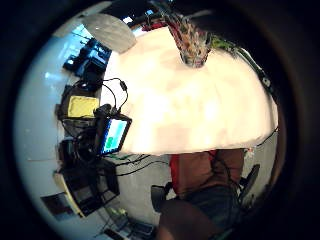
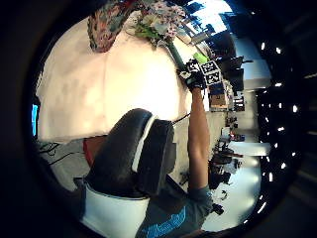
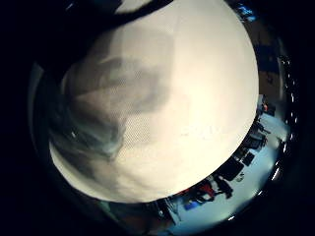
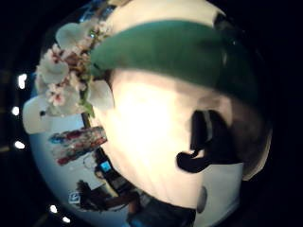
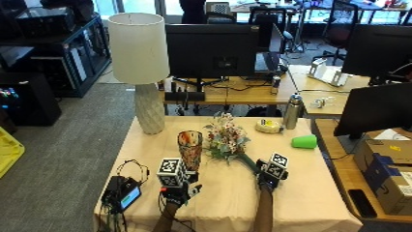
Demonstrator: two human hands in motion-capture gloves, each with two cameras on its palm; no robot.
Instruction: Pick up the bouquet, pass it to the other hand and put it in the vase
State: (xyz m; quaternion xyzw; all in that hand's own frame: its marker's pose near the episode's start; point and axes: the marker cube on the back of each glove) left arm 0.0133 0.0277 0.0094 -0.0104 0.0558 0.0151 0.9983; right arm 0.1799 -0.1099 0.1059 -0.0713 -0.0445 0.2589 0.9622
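Outside view: bouquet gripped, handover to come

Outside view shows the table (image 5: 322, 193) under a pale cloth, a tall lamp (image 5: 138, 67) at its far left corner. Near the table's middle stands the vase (image 5: 190, 150), patterned and apparently empty (its inside is not visible). Just beside it lies the bouquet (image 5: 225, 140), blooms toward the vase. The right hand (image 5: 267, 176) is clamped around its stem end. The left hand (image 5: 177, 188) hovers near the front edge with fingers relaxed, holding nothing. Judging from this, the pick-up is underway; next comes lifting and passing to the left hand
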